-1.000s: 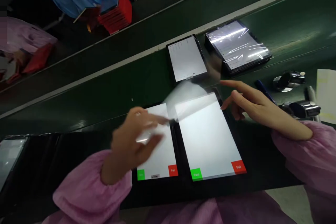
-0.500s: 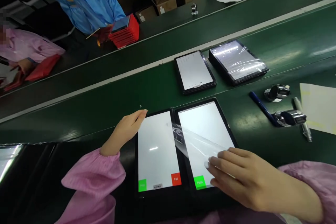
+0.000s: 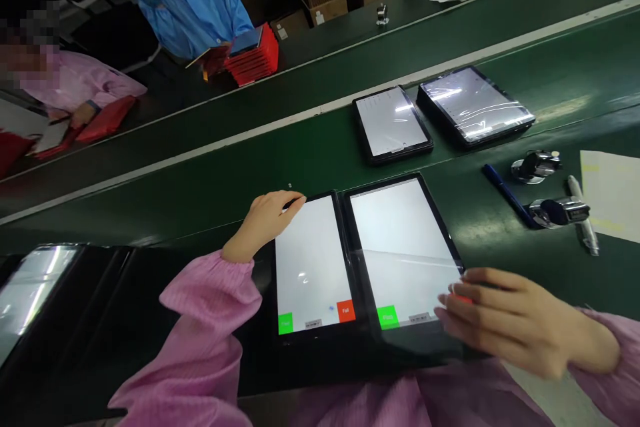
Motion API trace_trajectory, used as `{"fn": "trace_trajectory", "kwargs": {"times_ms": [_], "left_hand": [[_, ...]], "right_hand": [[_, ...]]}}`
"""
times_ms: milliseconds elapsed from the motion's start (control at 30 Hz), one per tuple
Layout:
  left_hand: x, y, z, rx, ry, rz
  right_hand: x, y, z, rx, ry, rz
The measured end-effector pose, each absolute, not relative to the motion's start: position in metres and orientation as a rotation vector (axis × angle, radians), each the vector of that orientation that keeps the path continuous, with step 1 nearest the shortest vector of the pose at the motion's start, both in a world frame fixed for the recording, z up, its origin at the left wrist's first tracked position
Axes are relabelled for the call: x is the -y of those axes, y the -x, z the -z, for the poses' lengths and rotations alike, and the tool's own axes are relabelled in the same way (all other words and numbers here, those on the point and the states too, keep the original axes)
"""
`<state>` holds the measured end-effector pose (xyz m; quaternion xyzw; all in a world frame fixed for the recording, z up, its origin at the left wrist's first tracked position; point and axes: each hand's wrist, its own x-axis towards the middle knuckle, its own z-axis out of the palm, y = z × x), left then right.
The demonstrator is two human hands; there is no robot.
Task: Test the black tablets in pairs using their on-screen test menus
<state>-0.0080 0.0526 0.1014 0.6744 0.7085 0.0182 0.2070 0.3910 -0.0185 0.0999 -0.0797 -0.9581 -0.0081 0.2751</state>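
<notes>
Two lit tablets lie side by side on the green bench in front of me. My left hand (image 3: 270,219) is at the top left corner of the left tablet (image 3: 315,260), thumb and fingers closed about its edge. That screen is white with a green and a red box at the bottom. Over the lower right corner of the right tablet (image 3: 400,227) is my right hand (image 3: 505,320), slightly blurred, its fingers pinched on a clear protective film (image 3: 410,257). The see-through sheet stretches left across the lower part of that screen. Part of a red box shows between my right fingers.
Beyond are another tablet (image 3: 393,121) and a film-covered tablet (image 3: 475,103). At right lie a blue pen (image 3: 507,195), metal fixtures (image 3: 557,211), a white pen (image 3: 583,217) and paper (image 3: 613,193). Co-workers sit across the bench near a red stack (image 3: 255,57).
My right hand has moved right and slightly down, drawing the film with it off the left tablet's edge. My left hand stays at the corner. The whole view has shifted a little.
</notes>
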Motion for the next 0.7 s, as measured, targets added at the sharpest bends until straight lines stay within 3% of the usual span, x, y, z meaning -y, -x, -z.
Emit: {"fn": "trace_trajectory", "kwargs": {"times_ms": [133,333,567,700], "left_hand": [[-0.071,-0.020,-0.100,-1.824,-1.926,-0.093],[-0.054,0.008,-0.112,-1.879,-1.913,-0.193],[0.039,0.048,-0.106,-1.997,-2.026,-0.278],[0.057,0.048,-0.095,-1.997,-2.025,-0.443]], "right_hand": [[-0.013,-0.390,-0.079,2.463,0.368,-0.011],[-0.034,-0.393,-0.061,2.453,1.131,0.162],[-0.049,-0.351,-0.054,2.677,0.669,-0.017],[-0.099,-0.318,-0.045,2.792,0.641,-0.276]]}}
